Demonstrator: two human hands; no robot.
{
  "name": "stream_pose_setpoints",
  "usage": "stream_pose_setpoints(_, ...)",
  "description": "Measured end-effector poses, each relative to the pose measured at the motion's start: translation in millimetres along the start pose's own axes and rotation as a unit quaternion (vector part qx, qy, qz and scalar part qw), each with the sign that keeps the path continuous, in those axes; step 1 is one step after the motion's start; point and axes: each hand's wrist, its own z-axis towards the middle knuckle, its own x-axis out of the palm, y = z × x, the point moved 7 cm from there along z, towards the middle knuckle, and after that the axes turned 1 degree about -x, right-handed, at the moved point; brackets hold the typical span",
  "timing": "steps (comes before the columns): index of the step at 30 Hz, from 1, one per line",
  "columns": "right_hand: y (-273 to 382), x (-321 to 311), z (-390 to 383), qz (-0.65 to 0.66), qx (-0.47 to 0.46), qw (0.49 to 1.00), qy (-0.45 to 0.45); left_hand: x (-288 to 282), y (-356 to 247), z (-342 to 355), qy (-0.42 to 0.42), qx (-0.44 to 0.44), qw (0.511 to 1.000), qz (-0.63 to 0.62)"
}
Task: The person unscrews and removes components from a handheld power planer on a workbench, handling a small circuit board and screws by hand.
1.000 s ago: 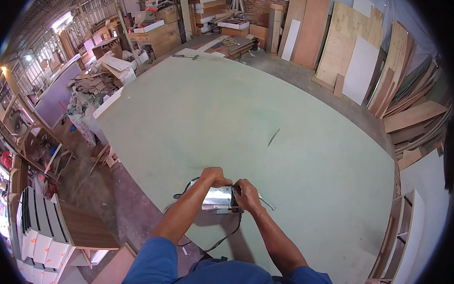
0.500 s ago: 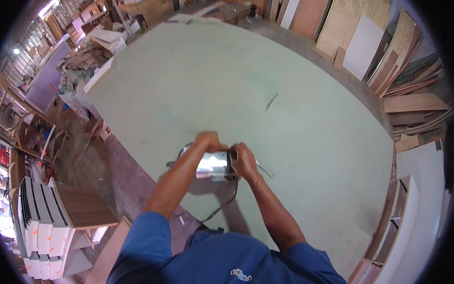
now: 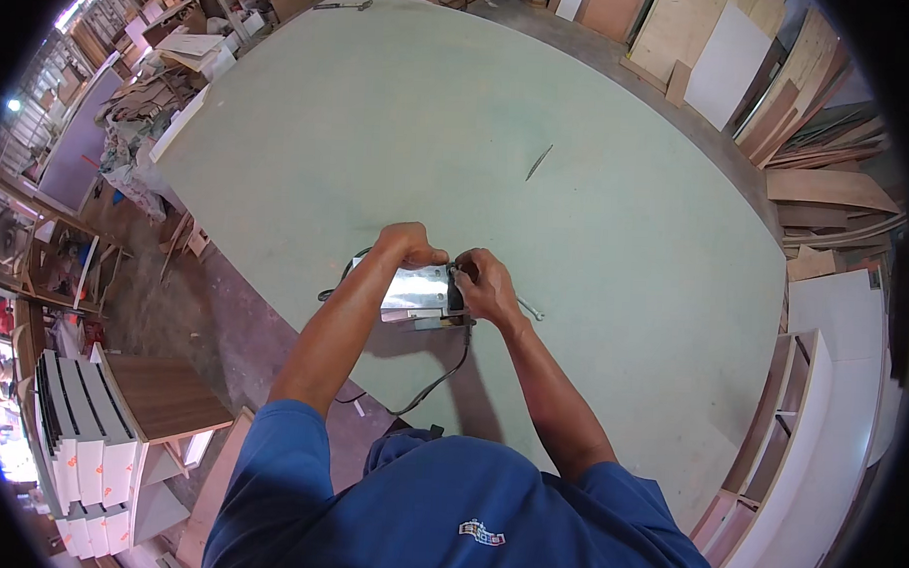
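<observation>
Near the frame's centre is a silver device [image 3: 414,291] with a black end. The right hand [image 3: 486,288] bends its fingers at this end; the left hand [image 3: 408,245] curls at the device's upper edge; whether they grip, I cannot tell. Farther, at upper centre, lies a dark strip [image 3: 539,163].

Your boxy corded device [image 3: 411,293] has a smooth metal casing, glossy enough to throw back a white glare, while its black end piece [image 3: 455,294] looks duller. The rod-shaped tool [image 3: 531,309] beside it has a metallic sheen. Your pale green tabletop [image 3: 380,131] is smooth and matt, faintly smudged. Your blue shirt [image 3: 437,494] is matt, creased cloth. The plywood sheet [image 3: 673,41] shows bare, unpolished wood.
</observation>
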Motion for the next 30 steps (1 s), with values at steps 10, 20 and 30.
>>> stream_pose_setpoints(10,9.1,7.0,0.8,-0.013,-0.081,0.997,0.004,-3.9,-2.9,-4.3,0.006,-0.006,1.000,0.000)
stream_pose_setpoints(20,5.0,8.4,7.4,-0.036,-0.034,0.998,0.029,-4.4,-5.1,-6.0,0.001,0.007,1.000,-0.013)
stream_pose_setpoints(30,9.4,6.9,1.6,-0.073,-0.101,0.992,0.008,-7.5,-8.3,-9.6,0.006,0.024,0.999,-0.024)
